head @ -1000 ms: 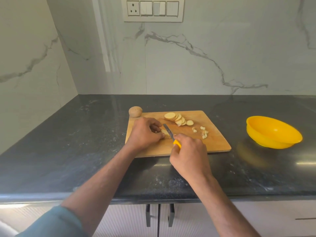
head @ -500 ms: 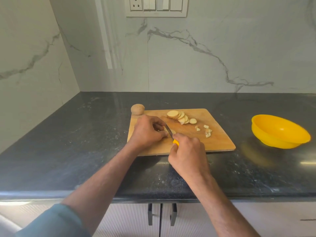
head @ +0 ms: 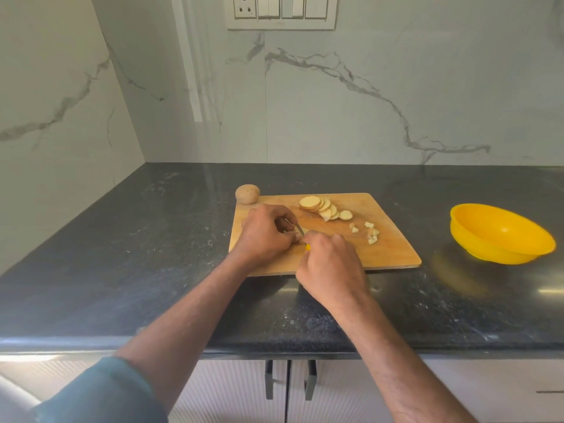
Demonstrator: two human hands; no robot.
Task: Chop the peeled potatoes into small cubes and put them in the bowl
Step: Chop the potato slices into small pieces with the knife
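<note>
A wooden cutting board lies on the dark counter. On its far side sits a fanned row of potato slices, and small potato cubes are scattered to the right. My left hand curls over a potato piece on the board's left part; the piece is mostly hidden. My right hand grips a yellow-handled knife, its blade tucked between the two hands. An empty yellow bowl stands on the counter to the right of the board.
A whole round potato rests at the board's far left corner. The dark stone counter meets marble walls at the back and left. A switch panel is on the back wall. Cabinet handles sit below the counter edge.
The knife blade has drawn back toward me, with less of it showing between the hands. My right hand has shifted slightly closer to my left. The camera view tilted a little.
</note>
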